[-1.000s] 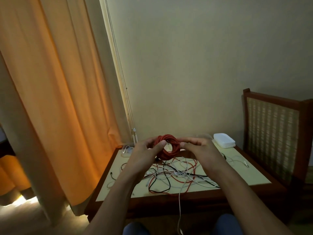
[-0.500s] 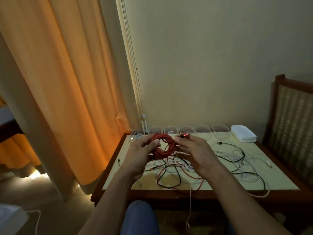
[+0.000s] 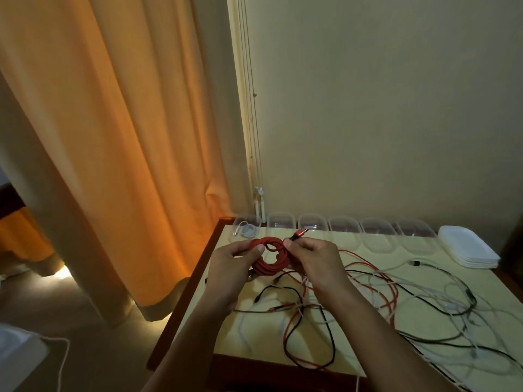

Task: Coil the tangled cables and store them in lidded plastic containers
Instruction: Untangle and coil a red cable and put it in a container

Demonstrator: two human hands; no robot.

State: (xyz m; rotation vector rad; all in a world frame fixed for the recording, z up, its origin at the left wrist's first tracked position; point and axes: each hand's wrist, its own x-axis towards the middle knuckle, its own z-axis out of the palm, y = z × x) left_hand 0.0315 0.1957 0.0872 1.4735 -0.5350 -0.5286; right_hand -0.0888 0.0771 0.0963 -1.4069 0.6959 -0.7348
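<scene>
Head view onto a table (image 3: 184, 301). Holding a red coil (image 3: 268, 258) just above the far left corner: left hand (image 3: 229, 267) curled round the loops from the left, thumb on top; right hand (image 3: 314, 258) pinching the cable's free end at the coil's right side, plug (image 3: 297, 235) sticking up toward the far edge. Sprawled below and to the right, across the tabletop to the near edge: tangle (image 3: 382, 301) of red, black and white cables. Lined up along the far edge: clear containers (image 3: 343, 228), lidless, leftmost with a white cable (image 3: 246, 229) coiled inside. Stacked at the far right corner: white lids (image 3: 467, 247). Left of the table: orange curtain (image 3: 113, 137).
</scene>
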